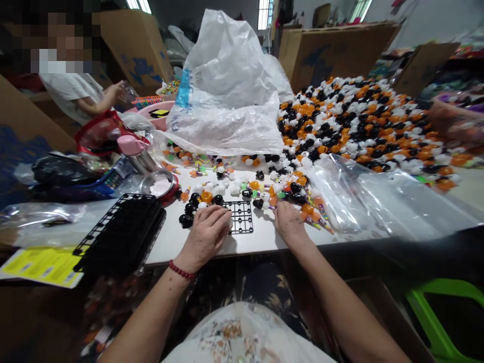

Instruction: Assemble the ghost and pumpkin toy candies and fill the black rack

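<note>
A black plastic grid tray [242, 218] lies flat on the white table. My left hand [207, 229], with a red bead bracelet at its wrist, covers the tray's left part; its fingers are bent together, and what they hold, if anything, is hidden. Black round toppers [186, 220] sit just left of it. My right hand [290, 222] is at the right of the tray, its fingers closed at the edge of a pile of colourful sticks with toppers [308, 210]; its fingertips are too small to make out what they grip.
A heap of orange, black and white toppers [351, 121] fills the back right. Clear plastic bags [340, 196] lie at right, stacked black trays [121, 232] at left. A metal bowl [159, 185], flask [138, 154] and white sack [227, 85] stand behind. A person [75, 91] works at far left.
</note>
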The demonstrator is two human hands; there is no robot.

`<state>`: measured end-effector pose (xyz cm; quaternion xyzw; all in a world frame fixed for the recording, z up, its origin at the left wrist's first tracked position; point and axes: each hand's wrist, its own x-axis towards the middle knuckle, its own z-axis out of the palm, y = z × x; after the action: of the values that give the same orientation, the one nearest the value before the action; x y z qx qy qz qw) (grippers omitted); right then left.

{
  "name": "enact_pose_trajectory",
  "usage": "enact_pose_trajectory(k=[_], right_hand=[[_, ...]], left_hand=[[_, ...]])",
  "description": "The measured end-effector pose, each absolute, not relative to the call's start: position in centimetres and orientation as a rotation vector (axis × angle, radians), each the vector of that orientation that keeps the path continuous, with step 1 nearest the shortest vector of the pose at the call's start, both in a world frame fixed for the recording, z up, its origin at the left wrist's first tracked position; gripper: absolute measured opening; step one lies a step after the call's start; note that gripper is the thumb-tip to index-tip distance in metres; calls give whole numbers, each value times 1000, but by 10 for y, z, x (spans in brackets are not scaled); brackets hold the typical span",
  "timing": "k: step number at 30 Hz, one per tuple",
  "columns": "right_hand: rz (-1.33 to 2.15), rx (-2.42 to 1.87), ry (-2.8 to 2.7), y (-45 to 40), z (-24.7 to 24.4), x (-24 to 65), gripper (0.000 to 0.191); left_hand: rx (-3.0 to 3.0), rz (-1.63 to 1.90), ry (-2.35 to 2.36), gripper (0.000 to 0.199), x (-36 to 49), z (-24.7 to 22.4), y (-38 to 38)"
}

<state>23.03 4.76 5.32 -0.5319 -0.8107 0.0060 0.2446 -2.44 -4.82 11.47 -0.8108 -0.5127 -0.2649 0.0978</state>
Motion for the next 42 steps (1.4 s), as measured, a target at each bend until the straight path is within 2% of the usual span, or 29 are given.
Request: enact_pose_trajectory(k=[4, 7, 10, 13, 18, 23, 27, 31, 34, 37, 42], right_hand=[[493, -1052, -2122, 40, 83, 201, 19], [675, -925, -2091, 45, 96, 176, 16], [767, -927, -2149, 53, 101, 155, 13], [869, -943, -2237, 57, 108, 141, 18], [998, -904, -2236, 54, 113, 129, 16], [1013, -866, -2213, 43, 97, 118, 19], [1154, -891, -2081, 34, 87, 121, 22], [952, -946, -1979, 27, 80, 165, 21], [564, -1288, -1976, 31, 65, 218, 20], [280, -1673, -2026, 38, 47, 261, 28], [311, -1785, -2110, 46, 39, 279, 10]], left_hand=[[-2493, -792, -1468, 39, -33, 117, -50], [-2551, -799, -1428, 45, -38, 118, -50], [-2596, -793, -1400, 48, -40, 120, -50], [-2626, -771, -1394, 49, -38, 124, -50], [-2605, -721, -1473, 45, -34, 127, -47], [-2469, -736, -1601, 56, -33, 121, -39], [-2428, -594, -1556, 41, -32, 115, -34], [-2404, -590, -1559, 32, -31, 116, -34], [-2411, -602, -1572, 28, -32, 118, -36], [-2425, -606, -1567, 25, -34, 118, -36], [-2448, -622, -1557, 21, -37, 118, -36]])
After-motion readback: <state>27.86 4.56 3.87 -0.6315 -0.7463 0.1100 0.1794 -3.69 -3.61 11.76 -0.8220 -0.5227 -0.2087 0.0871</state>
